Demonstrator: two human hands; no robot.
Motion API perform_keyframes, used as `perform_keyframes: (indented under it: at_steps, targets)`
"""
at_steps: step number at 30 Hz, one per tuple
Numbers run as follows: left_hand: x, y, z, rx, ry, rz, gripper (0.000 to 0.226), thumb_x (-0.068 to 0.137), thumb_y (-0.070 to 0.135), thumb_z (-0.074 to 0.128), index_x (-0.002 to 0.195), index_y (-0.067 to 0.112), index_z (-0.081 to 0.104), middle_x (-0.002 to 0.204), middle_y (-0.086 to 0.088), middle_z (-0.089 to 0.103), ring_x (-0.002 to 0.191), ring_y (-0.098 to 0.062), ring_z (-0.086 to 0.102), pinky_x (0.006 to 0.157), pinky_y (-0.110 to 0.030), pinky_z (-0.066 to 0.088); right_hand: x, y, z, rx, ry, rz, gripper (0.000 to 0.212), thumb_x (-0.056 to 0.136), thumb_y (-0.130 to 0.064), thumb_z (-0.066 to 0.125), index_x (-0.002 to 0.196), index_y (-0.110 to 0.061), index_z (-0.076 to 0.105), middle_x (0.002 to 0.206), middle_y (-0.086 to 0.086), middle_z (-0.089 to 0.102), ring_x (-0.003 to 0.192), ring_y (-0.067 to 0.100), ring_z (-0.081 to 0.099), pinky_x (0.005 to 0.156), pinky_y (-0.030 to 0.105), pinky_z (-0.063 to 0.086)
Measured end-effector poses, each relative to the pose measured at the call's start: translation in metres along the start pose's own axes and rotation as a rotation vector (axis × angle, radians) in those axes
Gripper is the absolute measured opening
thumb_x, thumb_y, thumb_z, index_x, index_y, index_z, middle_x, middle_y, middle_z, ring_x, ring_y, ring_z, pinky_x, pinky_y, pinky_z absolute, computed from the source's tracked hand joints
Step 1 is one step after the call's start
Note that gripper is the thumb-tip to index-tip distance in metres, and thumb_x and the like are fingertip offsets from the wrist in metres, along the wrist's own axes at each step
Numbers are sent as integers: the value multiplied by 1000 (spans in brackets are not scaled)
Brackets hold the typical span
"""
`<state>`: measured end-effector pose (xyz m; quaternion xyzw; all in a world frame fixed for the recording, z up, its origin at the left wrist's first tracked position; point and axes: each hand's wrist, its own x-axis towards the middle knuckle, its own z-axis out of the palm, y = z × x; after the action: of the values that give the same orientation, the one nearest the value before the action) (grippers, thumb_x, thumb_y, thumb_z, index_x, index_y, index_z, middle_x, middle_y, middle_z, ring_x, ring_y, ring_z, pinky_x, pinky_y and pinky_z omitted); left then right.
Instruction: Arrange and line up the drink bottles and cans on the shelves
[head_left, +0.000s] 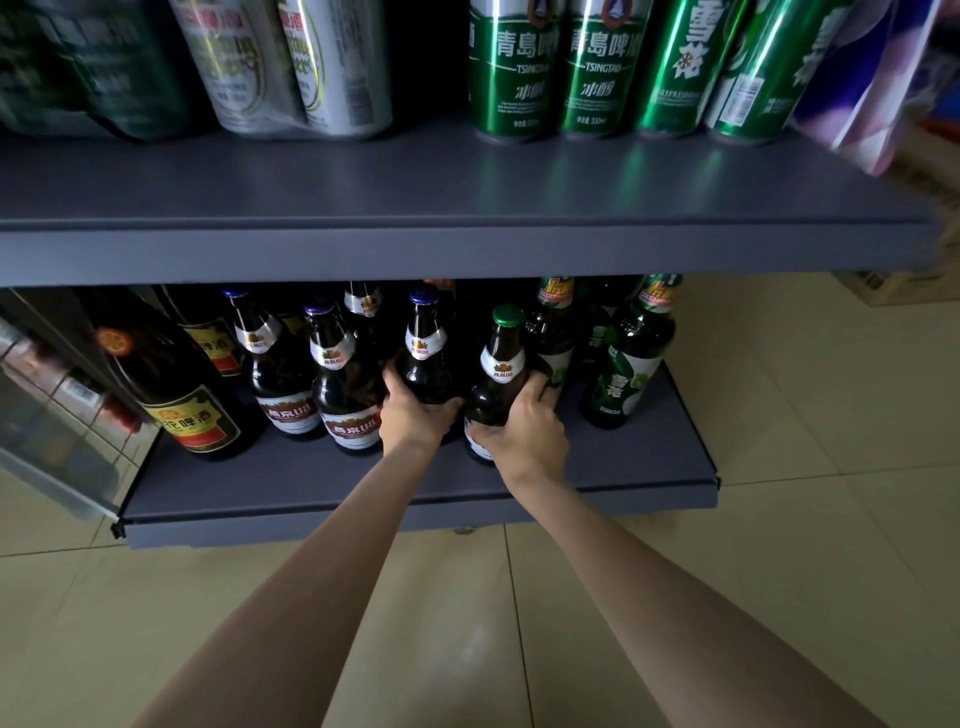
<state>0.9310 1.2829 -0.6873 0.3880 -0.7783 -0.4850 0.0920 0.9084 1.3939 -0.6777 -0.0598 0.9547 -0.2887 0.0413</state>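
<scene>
Left hand (415, 413) grips a blue-capped dark glass bottle (427, 358), right hand (524, 423) a green-capped brown one (500, 374), both on the lower grey shelf (311, 488); row looks uneven, plenty left probably

The front strip of the lower shelf (363, 488) is free; behind it the bottles (343, 384) stand close together, and the upper shelf (467, 249) hangs low above them

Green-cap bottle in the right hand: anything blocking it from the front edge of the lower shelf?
Nothing visible. The right hand grips the green-cap bottle, and the lower shelf in front of it is bare up to the edge. Only the person's own hand and forearm sit there.
</scene>
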Motion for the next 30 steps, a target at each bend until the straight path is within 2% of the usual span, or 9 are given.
perform_keyframes:
  at_steps: [7,10,13,16,18,21,24,27,30]
  targets:
    - [-24,-9,-21,41,-19,179,63,80,13,67,133,4,33,128,-16,48,114,-35,53,93,-42,45,0,-6,1,19,-37,50,81,74,-33,76,132,-5,26,134,15,36,118,34,48,82,42,48]
    - [-48,-11,-41,182,4,467,42,81,3,56,121,1,44,115,-16,50,98,-37,59,79,-47,50,1,-6,-14,11,-168,71,83,76,-28,75,136,-7,22,138,17,33,120,37,47,90,41,45]
    - [-72,-1,-75,438,-43,848,35,81,9,41,115,10,44,106,-11,52,84,-29,61,66,-39,50,-7,-2,-54,-38,-331,-6,86,73,-31,76,140,-8,27,139,15,38,122,32,47,94,35,42]
    - [-90,21,-113,534,0,1207,32,79,8,41,110,7,48,103,-8,55,84,-21,55,73,-26,46,-26,-2,-110,-49,-381,-153,52,75,-31,74,119,-14,52,114,4,58,103,18,57,87,29,46]
    - [-93,44,-131,487,120,1311,31,81,6,44,112,8,48,107,-7,54,88,-23,52,78,-30,43,-36,-10,-150,47,-294,-245,37,75,-28,75,105,-19,57,97,-2,61,86,12,58,80,27,48]
    - [-90,85,-138,528,204,1446,31,79,7,43,110,12,46,110,-2,48,85,-25,48,73,-34,39,-45,-33,-204,85,15,-449,33,74,-27,74,101,-22,55,89,-8,62,75,11,59,70,31,50]
    - [-95,131,-127,595,154,1546,32,78,12,45,110,13,46,112,0,45,90,-23,45,73,-32,33,-33,-52,-245,-49,224,-608,35,79,-29,68,109,-22,52,99,-9,60,87,15,59,73,36,51]
    - [-118,180,-128,497,130,1409,33,76,12,45,109,13,47,110,-2,50,92,-24,45,74,-33,32,-13,-55,-289,-157,241,-538,47,82,-26,67,123,-15,46,120,1,53,108,21,53,83,40,49]
    - [-144,227,-150,484,77,1424,33,78,12,44,111,13,46,113,-1,46,94,-24,46,76,-32,33,-13,-65,-350,-128,357,-612,53,80,-14,67,126,-4,42,130,14,37,109,28,50,85,44,51]
